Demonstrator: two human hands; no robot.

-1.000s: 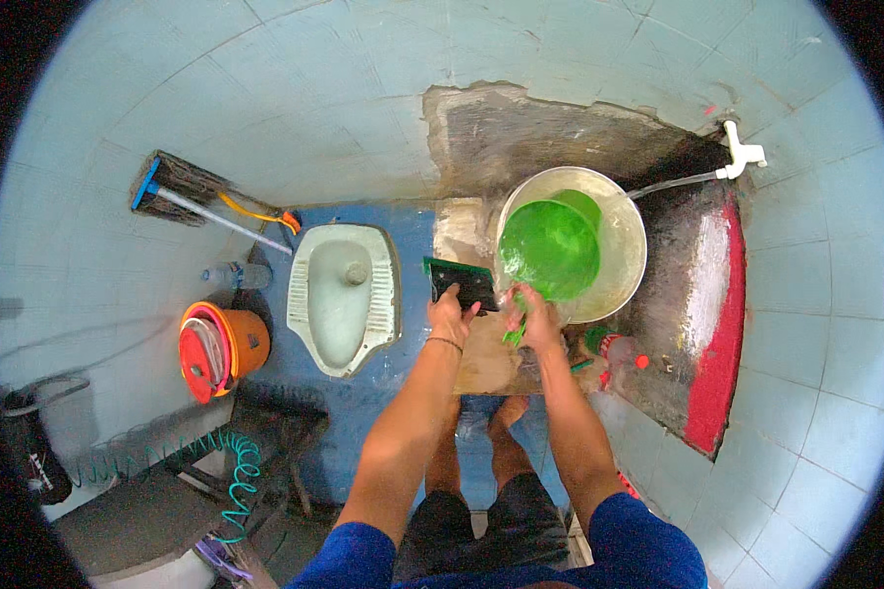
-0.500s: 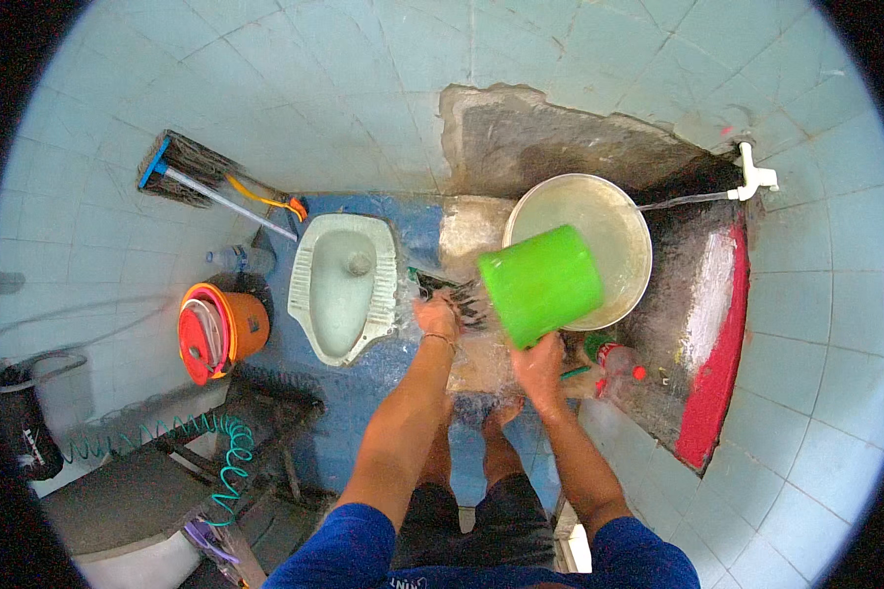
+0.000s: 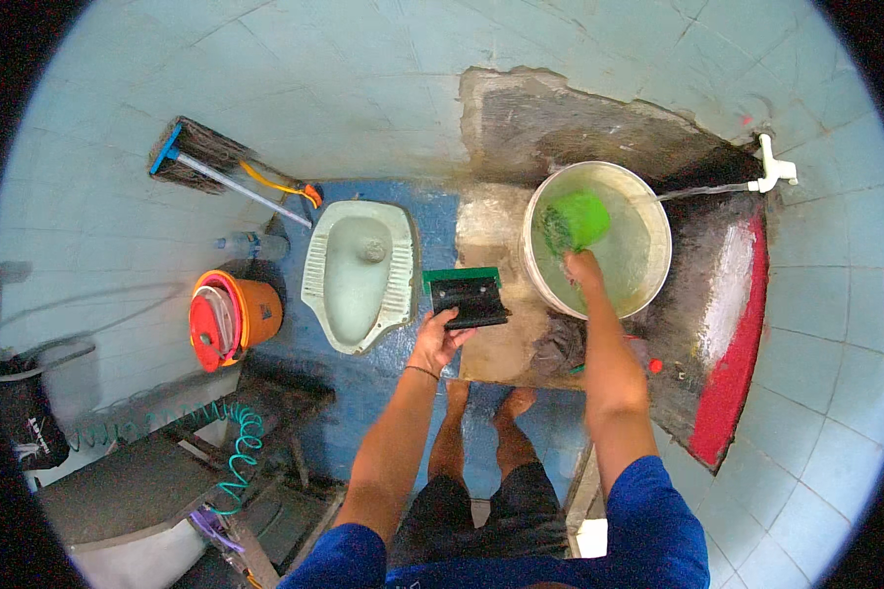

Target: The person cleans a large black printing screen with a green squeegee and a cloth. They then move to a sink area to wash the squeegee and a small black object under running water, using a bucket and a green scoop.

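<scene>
My left hand [image 3: 441, 344] grips the near edge of a black curved piece with a green strip along its far side [image 3: 469, 297]. That piece is wet and sits between the squat toilet and the bucket, its exact kind unclear. My right hand [image 3: 581, 267] reaches into a large pale bucket [image 3: 531, 257] of water. It is closed on a bright green water dipper [image 3: 587, 218], tipped and partly in the water. Water runs into the bucket from a white tap [image 3: 776, 165] on the right wall.
A squat toilet [image 3: 359, 277] is set in the blue floor. On the left are a long-handled brush [image 3: 234, 175], a plastic bottle [image 3: 253, 245] and an orange bucket [image 3: 259, 312]. A dark cloth [image 3: 558, 349] and a red-capped bottle [image 3: 638, 350] lie near my right forearm.
My right hand has carried the dipper from beside the bucket down into its water. The splashing over the black piece has stopped, and my left hand now holds it in plain sight.
</scene>
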